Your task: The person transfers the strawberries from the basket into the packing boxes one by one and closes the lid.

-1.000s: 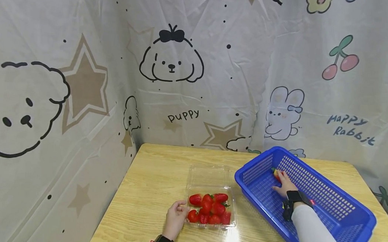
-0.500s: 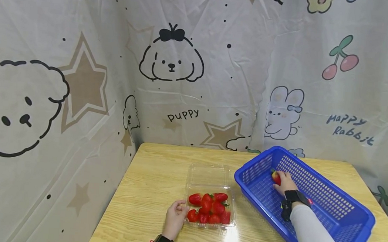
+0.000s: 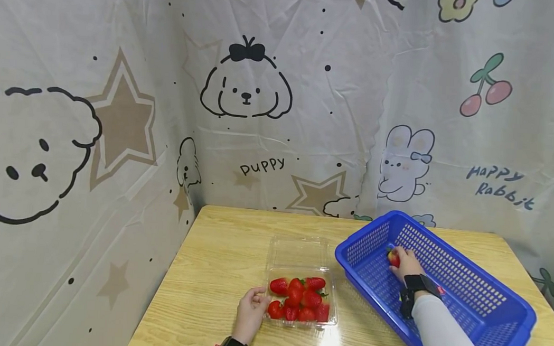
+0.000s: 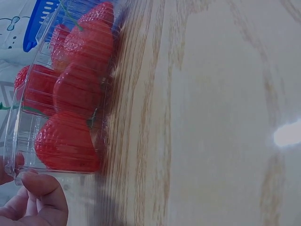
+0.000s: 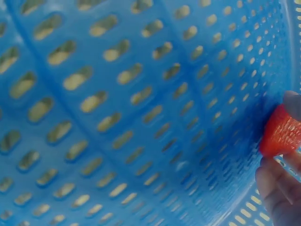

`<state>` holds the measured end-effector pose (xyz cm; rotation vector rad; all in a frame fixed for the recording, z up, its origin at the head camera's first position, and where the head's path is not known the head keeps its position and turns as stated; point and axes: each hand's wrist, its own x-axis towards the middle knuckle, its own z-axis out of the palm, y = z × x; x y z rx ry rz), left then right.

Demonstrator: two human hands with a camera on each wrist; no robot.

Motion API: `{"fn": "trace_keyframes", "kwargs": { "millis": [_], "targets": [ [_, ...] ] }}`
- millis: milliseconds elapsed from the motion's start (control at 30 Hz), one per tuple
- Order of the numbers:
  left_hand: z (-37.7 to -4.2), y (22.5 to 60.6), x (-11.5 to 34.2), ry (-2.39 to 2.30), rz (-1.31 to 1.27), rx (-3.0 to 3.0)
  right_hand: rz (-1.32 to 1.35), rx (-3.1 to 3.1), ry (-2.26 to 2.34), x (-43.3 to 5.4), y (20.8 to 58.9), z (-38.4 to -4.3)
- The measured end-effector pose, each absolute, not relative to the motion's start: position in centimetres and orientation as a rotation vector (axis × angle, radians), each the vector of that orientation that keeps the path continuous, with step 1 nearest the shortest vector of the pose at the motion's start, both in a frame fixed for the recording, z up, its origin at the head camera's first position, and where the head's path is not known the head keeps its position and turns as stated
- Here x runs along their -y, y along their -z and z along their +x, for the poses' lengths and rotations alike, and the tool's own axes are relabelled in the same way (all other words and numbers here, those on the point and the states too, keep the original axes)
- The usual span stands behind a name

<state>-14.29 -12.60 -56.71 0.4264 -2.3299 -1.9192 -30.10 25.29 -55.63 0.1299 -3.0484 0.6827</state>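
My right hand (image 3: 408,265) is inside the blue perforated plastic basket (image 3: 366,263), towards its far end. A red strawberry (image 5: 281,133) is held there between thumb and fingers, seen at the right edge of the right wrist view, and its green cap points away from the palm in the head view. At the left side of a clear hinged plastic box (image 3: 299,251), my left hand (image 3: 251,311) pinches the corner of the rim. Several red strawberries (image 3: 295,293) fill the box, whose lid lies folded back on the table.
The wooden table (image 3: 225,244) carries the box in the middle and the basket at the right. Its raised rim stands between the box and the right hand. A printed cloth (image 3: 287,89) hangs behind and at the sides.
My right fingers, first spread over the strawberry in the basket, have closed around it and drawn it slightly nearer. The left hand and the box stay in place.
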Motion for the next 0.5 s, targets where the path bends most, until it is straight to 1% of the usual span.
{"fn": "trace_keyframes", "kwargs": {
  "millis": [167,333,500],
  "targets": [
    [-14.3,56.9,12.6,1.89,0.425,2.339,0.135,3.032,-0.687,-25.3,55.6,-29.6],
    [-14.3,56.9,12.6,1.893,0.43,2.338,0.193,3.061,-0.705,-25.6,55.2,-29.4],
    [-14.1,56.7,12.6,1.913,0.399,2.313,0.303,3.069,-0.785,-25.8,53.4,-29.7]
  ]
}}
